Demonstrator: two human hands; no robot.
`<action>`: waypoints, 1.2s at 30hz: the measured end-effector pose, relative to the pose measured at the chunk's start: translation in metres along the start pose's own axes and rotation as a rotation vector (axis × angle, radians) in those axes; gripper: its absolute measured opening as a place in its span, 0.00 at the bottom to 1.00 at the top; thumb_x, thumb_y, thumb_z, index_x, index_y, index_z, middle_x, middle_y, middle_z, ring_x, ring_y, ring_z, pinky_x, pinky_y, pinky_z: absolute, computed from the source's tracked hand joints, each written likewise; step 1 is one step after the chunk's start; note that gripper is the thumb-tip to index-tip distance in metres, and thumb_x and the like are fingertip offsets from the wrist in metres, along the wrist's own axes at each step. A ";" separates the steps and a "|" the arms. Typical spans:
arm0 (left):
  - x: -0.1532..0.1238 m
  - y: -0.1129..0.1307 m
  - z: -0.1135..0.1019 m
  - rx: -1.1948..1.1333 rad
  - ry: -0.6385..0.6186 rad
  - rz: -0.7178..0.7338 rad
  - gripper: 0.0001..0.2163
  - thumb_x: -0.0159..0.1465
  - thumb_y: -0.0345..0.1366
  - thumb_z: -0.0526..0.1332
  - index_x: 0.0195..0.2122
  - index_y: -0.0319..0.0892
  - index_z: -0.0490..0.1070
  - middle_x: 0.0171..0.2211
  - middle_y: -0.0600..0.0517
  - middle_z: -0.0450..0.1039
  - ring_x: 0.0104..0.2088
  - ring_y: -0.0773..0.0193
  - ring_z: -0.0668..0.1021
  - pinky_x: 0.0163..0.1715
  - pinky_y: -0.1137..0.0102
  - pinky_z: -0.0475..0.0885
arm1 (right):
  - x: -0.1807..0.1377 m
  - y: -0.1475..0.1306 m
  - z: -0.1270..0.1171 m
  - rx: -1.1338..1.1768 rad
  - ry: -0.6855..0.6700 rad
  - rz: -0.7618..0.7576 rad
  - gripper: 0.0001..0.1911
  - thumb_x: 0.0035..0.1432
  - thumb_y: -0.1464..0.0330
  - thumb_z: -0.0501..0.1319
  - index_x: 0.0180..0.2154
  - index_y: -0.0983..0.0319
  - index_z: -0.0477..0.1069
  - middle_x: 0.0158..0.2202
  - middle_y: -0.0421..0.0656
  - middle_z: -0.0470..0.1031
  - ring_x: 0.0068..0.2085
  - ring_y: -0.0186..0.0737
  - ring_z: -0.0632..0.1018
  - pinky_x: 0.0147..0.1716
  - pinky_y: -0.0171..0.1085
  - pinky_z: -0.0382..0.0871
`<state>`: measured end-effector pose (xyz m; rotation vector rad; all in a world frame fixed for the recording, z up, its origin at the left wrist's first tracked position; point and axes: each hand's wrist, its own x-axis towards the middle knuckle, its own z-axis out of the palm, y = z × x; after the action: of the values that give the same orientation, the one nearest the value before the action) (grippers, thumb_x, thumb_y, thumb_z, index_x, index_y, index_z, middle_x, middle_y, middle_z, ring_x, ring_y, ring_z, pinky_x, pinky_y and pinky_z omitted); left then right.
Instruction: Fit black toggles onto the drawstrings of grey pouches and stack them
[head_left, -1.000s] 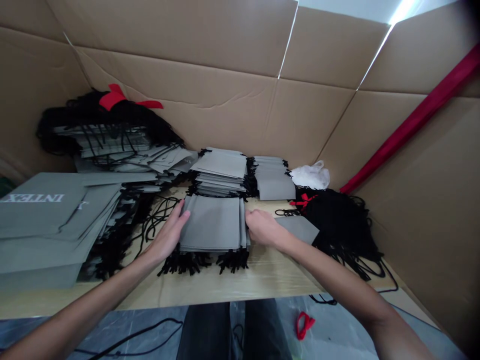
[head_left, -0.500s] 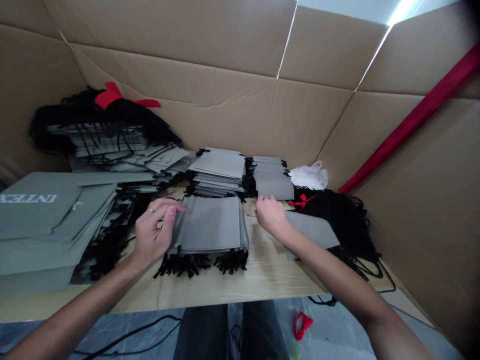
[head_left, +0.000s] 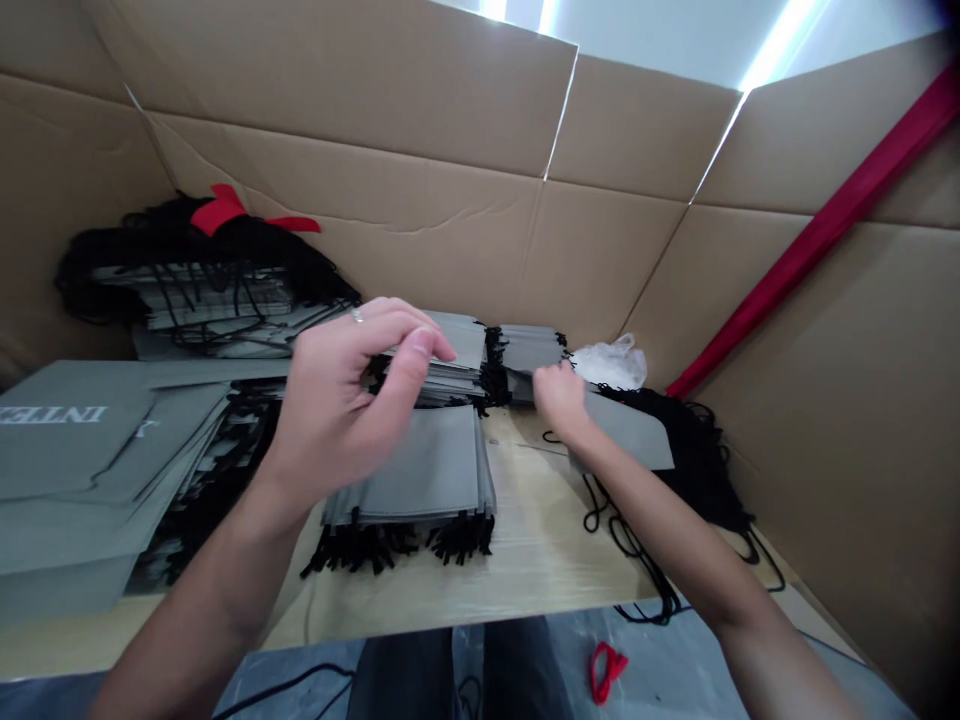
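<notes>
My left hand (head_left: 352, 390), with a ring on one finger, is raised over the left side of the front stack of grey pouches (head_left: 427, 460). Its fingers are curled with the thumb close to the index finger, and nothing shows between them. Black cord ends (head_left: 461, 535) fringe the stack's near edge. My right hand (head_left: 561, 398) is closed in a fist beside a flat grey piece (head_left: 637, 430). What its fingers hold, if anything, is hidden. A small black cord loop shows just left of the right wrist, and black cords (head_left: 637, 545) hang below the forearm.
Larger printed grey bags (head_left: 60, 450) lie at the left. Behind are a black cord bundle with a red tie (head_left: 221, 210), more pouch stacks (head_left: 529, 345) and a white plastic bag (head_left: 611, 362). Cardboard walls (head_left: 420, 240) enclose the table. A red tie (head_left: 606, 672) lies on the floor.
My left hand has risen from beside the front stack, moving right and toward the camera. My right hand has shifted slightly right and farther back. More black cord hangs below the right forearm.
</notes>
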<state>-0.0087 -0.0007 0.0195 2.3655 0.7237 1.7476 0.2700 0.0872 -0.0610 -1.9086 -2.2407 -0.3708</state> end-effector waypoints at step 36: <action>-0.008 0.022 0.013 0.038 -0.384 -0.157 0.08 0.78 0.32 0.62 0.42 0.43 0.82 0.28 0.62 0.78 0.26 0.75 0.73 0.29 0.76 0.66 | -0.086 -0.054 -0.114 0.921 0.439 -0.434 0.05 0.72 0.72 0.72 0.47 0.56 0.84 0.41 0.37 0.86 0.36 0.35 0.82 0.37 0.36 0.80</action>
<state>0.0081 -0.0213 0.0161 2.4841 0.8550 1.1791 0.2280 -0.0364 0.0187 -0.7931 -1.9665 0.1737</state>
